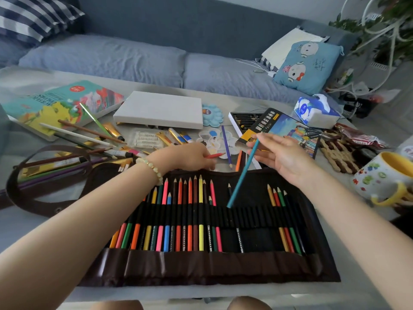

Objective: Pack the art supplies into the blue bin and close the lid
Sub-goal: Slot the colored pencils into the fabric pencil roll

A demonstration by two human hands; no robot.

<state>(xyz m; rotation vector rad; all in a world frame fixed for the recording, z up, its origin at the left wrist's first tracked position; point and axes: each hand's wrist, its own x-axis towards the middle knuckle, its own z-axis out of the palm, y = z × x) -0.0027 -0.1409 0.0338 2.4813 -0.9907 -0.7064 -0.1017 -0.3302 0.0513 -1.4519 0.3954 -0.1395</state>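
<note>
A brown roll-up pencil case (223, 265) lies open on the table in front of me, with several coloured pencils in its black elastic loops. My right hand (283, 159) holds a teal pencil (242, 175) by its upper end; its lower end touches the loops near the case's middle. My left hand (190, 156) rests at the case's far edge and grips a red pencil (214, 155). A purple pencil (226, 146) and an orange pencil (238, 161) lie loose beyond the case. No blue bin is in view.
Loose pencils and paint tubes (93, 139) lie at the left by an acrylic set box (55, 104). A white canvas (159, 109), palettes (212, 115), an oil pastel box (274, 128), a tissue pack (315, 110) and a mug (384, 175) surround the case. A sofa stands behind.
</note>
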